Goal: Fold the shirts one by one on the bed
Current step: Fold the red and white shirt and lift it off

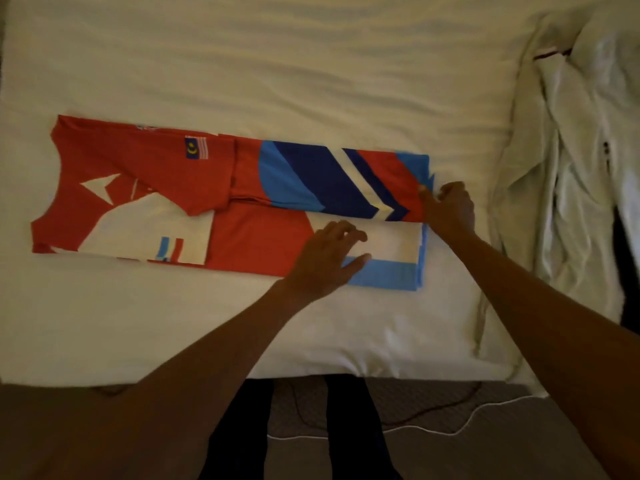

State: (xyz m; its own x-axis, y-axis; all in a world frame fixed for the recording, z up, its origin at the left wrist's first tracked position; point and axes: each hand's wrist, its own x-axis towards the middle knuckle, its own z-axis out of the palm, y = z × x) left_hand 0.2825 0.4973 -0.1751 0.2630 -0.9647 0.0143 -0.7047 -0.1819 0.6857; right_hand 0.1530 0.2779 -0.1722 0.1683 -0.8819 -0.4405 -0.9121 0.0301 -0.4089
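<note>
Right grip [450,209] pinches shirt [156,168], left grip [325,258] flat

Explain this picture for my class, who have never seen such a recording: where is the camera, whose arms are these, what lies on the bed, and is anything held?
There is no machine here. One camera worn on a person's head looks down at their own two bare arms. They stand at the edge of a bed covered in a pale sheet. On it lies a red shirt with white and blue patches, its sides already folded in to make a long strip. The left hand rests flat on the near part of the strip. The right hand curls its fingers at the hem on the right end, apparently pinching it. A crumpled heap of pale cloth lies further right.
</note>
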